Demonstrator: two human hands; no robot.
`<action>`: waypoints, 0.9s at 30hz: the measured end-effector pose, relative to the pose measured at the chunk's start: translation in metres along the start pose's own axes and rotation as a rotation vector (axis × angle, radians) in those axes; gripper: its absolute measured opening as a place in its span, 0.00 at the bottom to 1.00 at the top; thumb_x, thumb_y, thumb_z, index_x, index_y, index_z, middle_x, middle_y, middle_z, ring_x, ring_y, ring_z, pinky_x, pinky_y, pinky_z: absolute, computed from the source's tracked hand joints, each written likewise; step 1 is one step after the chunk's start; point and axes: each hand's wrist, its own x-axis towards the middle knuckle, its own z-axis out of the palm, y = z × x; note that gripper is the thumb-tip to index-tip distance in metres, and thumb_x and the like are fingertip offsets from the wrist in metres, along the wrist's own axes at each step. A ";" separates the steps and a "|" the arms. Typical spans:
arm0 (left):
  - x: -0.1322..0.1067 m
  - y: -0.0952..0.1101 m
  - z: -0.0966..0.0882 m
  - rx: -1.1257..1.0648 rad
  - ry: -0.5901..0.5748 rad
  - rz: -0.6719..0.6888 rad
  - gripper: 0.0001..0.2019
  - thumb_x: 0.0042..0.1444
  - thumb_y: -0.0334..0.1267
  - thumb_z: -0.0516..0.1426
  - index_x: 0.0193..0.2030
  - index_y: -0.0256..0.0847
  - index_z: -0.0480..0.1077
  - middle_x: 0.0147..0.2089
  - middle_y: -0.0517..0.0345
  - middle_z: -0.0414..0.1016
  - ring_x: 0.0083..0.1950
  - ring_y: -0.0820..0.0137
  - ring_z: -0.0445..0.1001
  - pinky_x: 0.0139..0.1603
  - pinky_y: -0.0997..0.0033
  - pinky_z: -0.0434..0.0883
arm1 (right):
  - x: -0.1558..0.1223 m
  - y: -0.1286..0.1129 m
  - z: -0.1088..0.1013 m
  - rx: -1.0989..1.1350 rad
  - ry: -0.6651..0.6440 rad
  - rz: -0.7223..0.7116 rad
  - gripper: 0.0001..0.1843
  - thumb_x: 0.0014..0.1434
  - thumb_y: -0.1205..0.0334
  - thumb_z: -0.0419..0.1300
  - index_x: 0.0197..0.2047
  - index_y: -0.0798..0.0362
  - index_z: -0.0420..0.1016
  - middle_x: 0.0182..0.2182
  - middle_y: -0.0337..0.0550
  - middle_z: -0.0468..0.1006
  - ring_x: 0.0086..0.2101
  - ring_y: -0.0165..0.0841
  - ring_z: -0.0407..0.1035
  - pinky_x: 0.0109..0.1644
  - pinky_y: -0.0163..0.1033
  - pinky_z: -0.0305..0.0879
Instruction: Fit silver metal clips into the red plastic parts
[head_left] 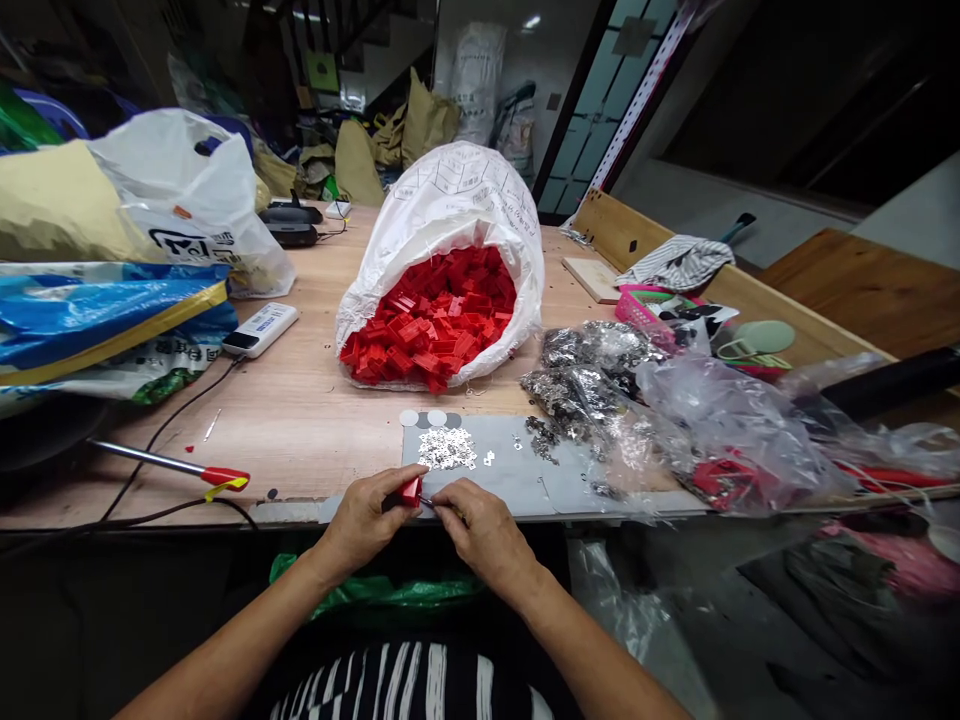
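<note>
Near the table's front edge, my left hand (373,515) is closed on a small red plastic housing (412,491), held between thumb and fingers. My right hand (480,525) is pinched around a thin dark metal piece (427,501), whose end meets the red housing; its exact kind is too small to tell. Just beyond both hands, a pile of small silvery metal parts (448,449) lies on a grey mat (517,485). Farther back, a white woven sack (461,185) lies with its mouth toward me, full of similar red housings (435,320).
Clear plastic bags (742,420) and bagged dark metal parts (592,370) crowd the right. A pink basket (637,305) stands behind them. At left are a white carrier bag (187,190), a white power bank (261,330) and a red-handled rod (169,463).
</note>
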 end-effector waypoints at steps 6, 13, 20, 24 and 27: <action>0.002 0.004 -0.002 -0.134 0.004 -0.072 0.24 0.43 0.27 0.62 0.49 0.50 0.75 0.47 0.58 0.80 0.49 0.61 0.76 0.55 0.60 0.68 | 0.002 0.003 -0.002 0.043 -0.012 0.016 0.09 0.60 0.70 0.55 0.39 0.50 0.74 0.35 0.41 0.75 0.37 0.33 0.70 0.42 0.37 0.65; 0.000 -0.002 0.000 -0.066 -0.006 -0.030 0.23 0.47 0.27 0.60 0.50 0.51 0.75 0.48 0.58 0.80 0.49 0.62 0.76 0.54 0.62 0.69 | 0.003 -0.019 0.005 -0.159 -0.016 0.105 0.09 0.62 0.70 0.52 0.38 0.51 0.72 0.35 0.44 0.74 0.35 0.35 0.71 0.39 0.37 0.64; 0.000 -0.001 0.001 -0.057 0.030 -0.007 0.20 0.46 0.28 0.61 0.48 0.48 0.75 0.46 0.57 0.80 0.48 0.62 0.76 0.52 0.62 0.69 | 0.001 -0.023 0.012 -0.224 0.010 0.109 0.09 0.62 0.70 0.51 0.41 0.51 0.71 0.36 0.44 0.73 0.35 0.35 0.70 0.38 0.37 0.64; -0.007 0.009 -0.001 -0.159 0.064 -0.076 0.15 0.45 0.31 0.64 0.41 0.44 0.74 0.39 0.59 0.78 0.39 0.67 0.75 0.44 0.68 0.70 | -0.006 -0.013 0.005 -0.020 0.039 0.007 0.12 0.64 0.67 0.49 0.49 0.48 0.67 0.40 0.43 0.72 0.40 0.34 0.69 0.43 0.38 0.65; -0.015 0.021 -0.002 -0.456 0.121 -0.224 0.18 0.45 0.33 0.65 0.44 0.43 0.71 0.38 0.60 0.77 0.38 0.70 0.75 0.43 0.71 0.70 | -0.011 -0.012 -0.002 0.165 0.072 -0.048 0.11 0.65 0.66 0.46 0.49 0.49 0.64 0.43 0.43 0.72 0.42 0.33 0.68 0.46 0.38 0.63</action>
